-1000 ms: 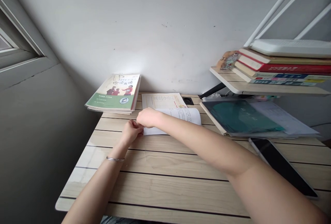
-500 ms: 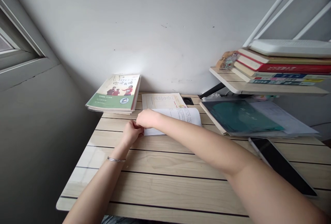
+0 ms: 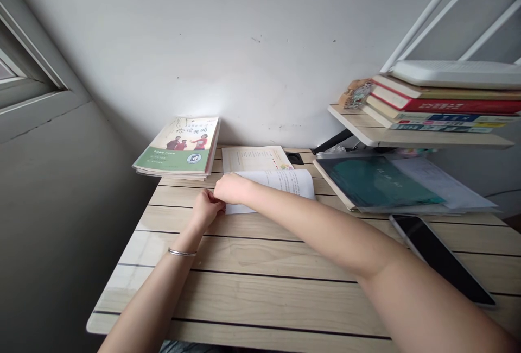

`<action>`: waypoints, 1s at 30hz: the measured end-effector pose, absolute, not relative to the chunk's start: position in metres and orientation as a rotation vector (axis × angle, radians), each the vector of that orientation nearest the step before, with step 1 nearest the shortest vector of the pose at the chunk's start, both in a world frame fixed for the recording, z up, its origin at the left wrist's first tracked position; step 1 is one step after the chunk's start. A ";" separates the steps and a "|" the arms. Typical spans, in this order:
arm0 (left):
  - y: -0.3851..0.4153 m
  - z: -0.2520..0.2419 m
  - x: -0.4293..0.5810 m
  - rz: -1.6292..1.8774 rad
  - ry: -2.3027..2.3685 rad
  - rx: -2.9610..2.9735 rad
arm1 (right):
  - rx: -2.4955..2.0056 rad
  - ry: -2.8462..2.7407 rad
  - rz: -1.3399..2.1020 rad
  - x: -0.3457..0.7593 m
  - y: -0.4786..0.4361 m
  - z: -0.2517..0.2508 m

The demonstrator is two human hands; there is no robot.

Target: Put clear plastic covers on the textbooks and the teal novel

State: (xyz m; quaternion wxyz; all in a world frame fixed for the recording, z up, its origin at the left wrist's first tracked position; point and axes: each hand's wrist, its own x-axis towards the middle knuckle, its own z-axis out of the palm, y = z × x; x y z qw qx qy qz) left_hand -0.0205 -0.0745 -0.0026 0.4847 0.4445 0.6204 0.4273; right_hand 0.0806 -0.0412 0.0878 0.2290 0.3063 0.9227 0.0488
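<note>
A booklet (image 3: 291,180) with printed text lies on the desk, its white page curling up at the right. At the booklet's left edge, my right hand (image 3: 231,188) is closed with its fingers bent down. My left hand (image 3: 205,209) meets it there, thumb and fingers pinched together by the same edge. The fingertips of both hands are partly hidden, and my right forearm covers the lower part of the page. Behind the curled page lies a cream printed page (image 3: 252,156) with small coloured marks; whether it belongs to the booklet I cannot tell.
A stack of books (image 3: 179,149) with a green and white cover stands at the back left. To the right are a dark green folder (image 3: 378,179) and a tablet (image 3: 443,260). A raised shelf (image 3: 382,137) bears more books (image 3: 443,104).
The view has shifted very slightly. Both hands stay at the booklet's left edge, with hardly any movement.
</note>
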 end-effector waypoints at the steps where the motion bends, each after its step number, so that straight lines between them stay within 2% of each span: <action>1: -0.074 -0.003 -0.021 1.033 1.527 1.098 | 0.845 2.541 0.140 0.080 -0.043 0.087; 19: -0.071 -0.017 -0.025 1.074 1.576 1.160 | 0.750 2.543 0.060 0.086 -0.039 0.086; 30: -0.074 -0.009 -0.022 1.080 1.532 1.129 | 0.676 2.563 0.032 0.086 -0.036 0.090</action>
